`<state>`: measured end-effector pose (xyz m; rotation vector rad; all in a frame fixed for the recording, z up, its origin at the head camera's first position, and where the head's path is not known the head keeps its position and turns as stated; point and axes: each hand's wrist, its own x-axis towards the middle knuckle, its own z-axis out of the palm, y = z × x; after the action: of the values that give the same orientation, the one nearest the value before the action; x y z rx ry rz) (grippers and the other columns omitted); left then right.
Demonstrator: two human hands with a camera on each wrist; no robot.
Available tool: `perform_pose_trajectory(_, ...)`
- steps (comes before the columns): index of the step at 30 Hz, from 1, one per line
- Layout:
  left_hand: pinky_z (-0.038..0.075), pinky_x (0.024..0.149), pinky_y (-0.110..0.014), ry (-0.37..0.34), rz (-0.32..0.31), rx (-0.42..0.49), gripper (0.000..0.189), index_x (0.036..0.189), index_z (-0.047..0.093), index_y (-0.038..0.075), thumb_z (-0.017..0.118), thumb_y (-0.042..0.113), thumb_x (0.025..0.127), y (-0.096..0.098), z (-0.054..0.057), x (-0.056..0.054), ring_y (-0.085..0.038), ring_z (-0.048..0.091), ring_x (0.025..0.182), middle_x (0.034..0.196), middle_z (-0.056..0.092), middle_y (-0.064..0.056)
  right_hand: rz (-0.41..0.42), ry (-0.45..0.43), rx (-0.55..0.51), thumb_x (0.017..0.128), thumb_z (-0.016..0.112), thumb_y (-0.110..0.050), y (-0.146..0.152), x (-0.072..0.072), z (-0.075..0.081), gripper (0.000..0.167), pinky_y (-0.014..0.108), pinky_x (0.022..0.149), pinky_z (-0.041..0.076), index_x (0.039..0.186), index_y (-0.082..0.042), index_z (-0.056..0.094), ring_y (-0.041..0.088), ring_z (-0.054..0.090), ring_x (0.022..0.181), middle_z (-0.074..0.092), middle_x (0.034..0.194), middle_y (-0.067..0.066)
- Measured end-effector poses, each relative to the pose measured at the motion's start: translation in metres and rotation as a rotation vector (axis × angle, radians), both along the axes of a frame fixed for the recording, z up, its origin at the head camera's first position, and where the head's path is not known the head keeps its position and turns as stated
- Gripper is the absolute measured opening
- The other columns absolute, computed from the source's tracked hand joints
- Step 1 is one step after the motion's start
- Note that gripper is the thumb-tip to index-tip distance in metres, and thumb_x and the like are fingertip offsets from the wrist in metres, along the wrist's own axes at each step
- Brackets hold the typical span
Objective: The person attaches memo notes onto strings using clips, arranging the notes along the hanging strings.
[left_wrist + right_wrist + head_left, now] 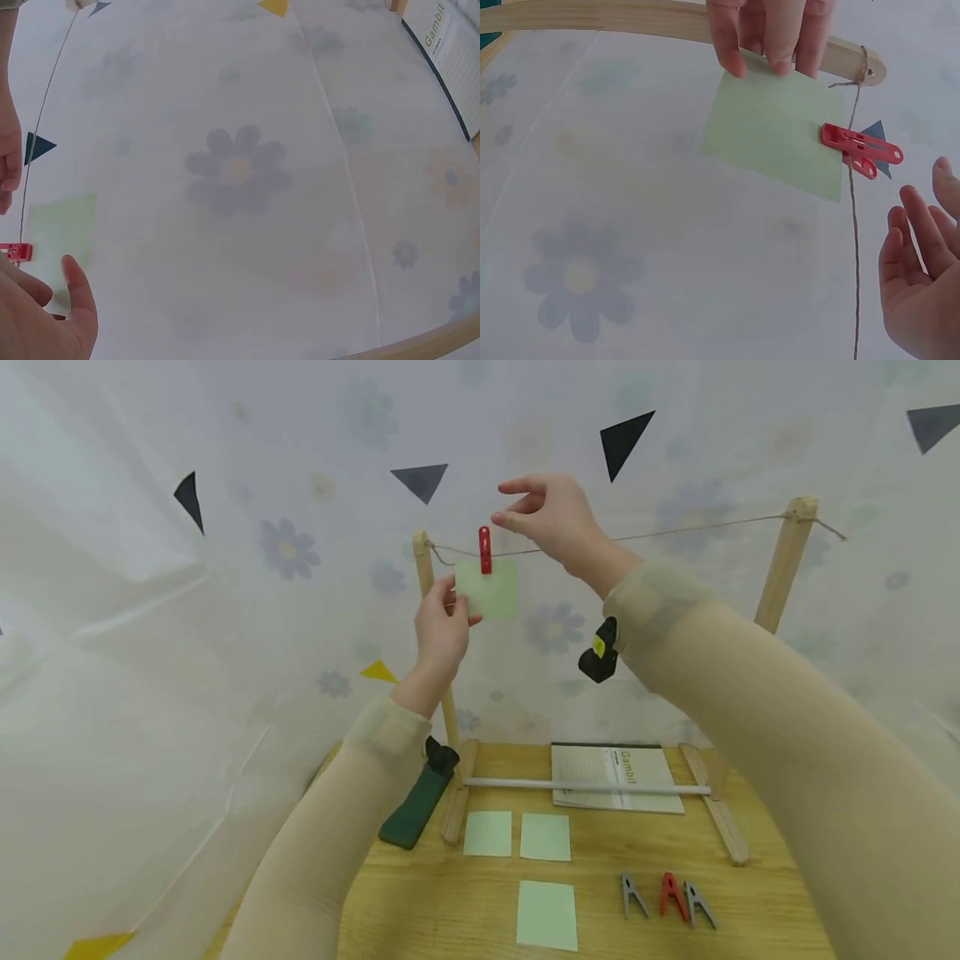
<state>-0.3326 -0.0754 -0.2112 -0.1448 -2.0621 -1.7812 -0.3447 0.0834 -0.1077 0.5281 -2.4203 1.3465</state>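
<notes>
A red clothespin (485,550) clips a pale green paper square (501,592) to a thin string (697,529). My left hand (442,625) pinches the square's left edge between thumb and fingers; the right wrist view shows these fingertips (780,64) over the paper. Up and to the right of the clothespin, my right hand (551,518) is apart from it, fingers loosely bent around nothing. In the right wrist view the clothespin (861,148) grips the paper's edge at the string.
Wooden posts (783,564) hold the string, with a white rod (585,785) low between their feet. On the table (420,902) lie three green squares (546,914), grey and red clothespins (672,895), a notepad (600,768) and a dark green object (416,810).
</notes>
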Motion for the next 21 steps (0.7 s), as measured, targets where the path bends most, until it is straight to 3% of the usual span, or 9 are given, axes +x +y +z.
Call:
perform_pose_trajectory(5,0.059,0.081,-0.028,0.004,-0.021,-0.016,0.035,0.138,0.055,0.005,0.051,0.007,0.103,-0.004,-0.009,0.0,-0.025,0.064,0.099,0.116,0.062,-0.019,0.048,0.036,-0.052,0.092,0.072,-0.027,0.009,0.005,-0.005,0.05,0.027,0.074,0.047,0.138,-0.016,0.059,0.016,0.057,0.083,0.073,0.105,0.005)
perform_pose_trajectory(12,0.059,0.084,-0.029,-0.023,-0.067,-0.019,0.035,0.137,0.054,0.004,0.052,0.007,0.102,-0.01,-0.022,0.002,-0.034,0.065,0.109,0.119,0.061,-0.02,0.097,0.061,-0.05,0.092,0.072,-0.024,0.021,0.015,-0.018,0.045,0.027,0.078,0.053,0.135,-0.016,0.061,0.018,0.063,0.088,0.074,0.101,0.003)
perform_pose_trajectory(17,0.059,0.086,-0.029,-0.042,-0.087,-0.041,0.034,0.135,0.054,0.003,0.053,0.009,0.102,-0.014,-0.029,0.004,-0.032,0.064,0.111,0.122,0.061,-0.022,0.11,0.07,0.004,0.092,0.071,-0.024,0.033,0.023,-0.031,0.044,0.026,0.074,0.052,0.134,-0.016,0.062,0.019,0.062,0.087,0.074,0.104,0.007)
perform_pose_trajectory(21,0.059,0.088,-0.031,-0.069,-0.112,-0.057,0.037,0.139,0.05,0.0,0.053,0.008,0.102,-0.017,-0.034,0.006,-0.032,0.065,0.112,0.126,0.061,-0.022,0.091,0.054,0.048,0.093,0.071,-0.025,0.048,0.029,-0.047,0.043,0.026,0.072,0.051,0.134,-0.017,0.061,0.023,0.061,0.085,0.074,0.101,0.002)
